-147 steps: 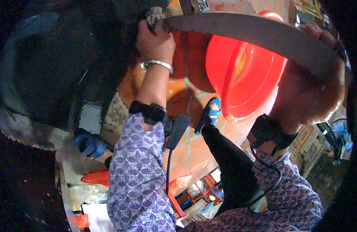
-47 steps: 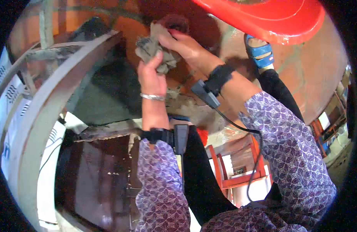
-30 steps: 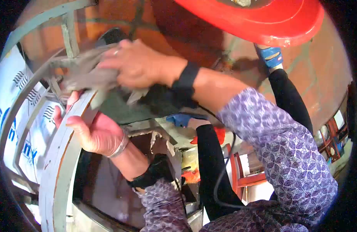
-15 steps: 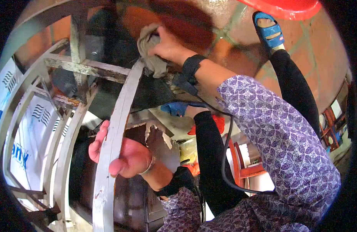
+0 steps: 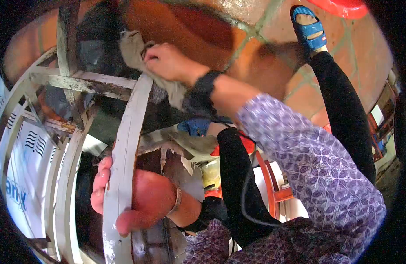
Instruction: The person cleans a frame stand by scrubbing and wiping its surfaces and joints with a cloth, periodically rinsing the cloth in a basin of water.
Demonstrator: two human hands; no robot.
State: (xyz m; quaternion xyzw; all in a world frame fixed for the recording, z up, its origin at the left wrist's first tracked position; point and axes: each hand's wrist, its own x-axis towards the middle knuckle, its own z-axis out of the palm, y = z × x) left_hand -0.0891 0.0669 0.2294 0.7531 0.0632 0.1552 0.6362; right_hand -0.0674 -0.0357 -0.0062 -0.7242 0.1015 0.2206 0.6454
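Note:
A worn, white-painted wooden chair frame (image 5: 123, 145) with curved slats and crossbars fills the left side. My left hand (image 5: 143, 196) is wrapped round its near rail, fingers on the far side and thumb on the near side. In my right hand (image 5: 170, 61) is a grey-beige cloth (image 5: 134, 50), bunched at the upper end of that rail. Part of the cloth hangs below the wrist. Paint has flaked off the crossbar (image 5: 97, 83), baring dark wood.
Blue sandals (image 5: 315, 35) are on my feet, on the wet-looking tiled floor (image 5: 295, 61). A red basin (image 5: 345, 6) shows at the top right. A cable (image 5: 244, 198) hangs by my leg. White printed sheeting (image 5: 25, 176) lies behind the slats.
My right hand and the cloth have moved left, across the top end of the rail. The chair frame and my left hand have shifted slightly left and down in view.

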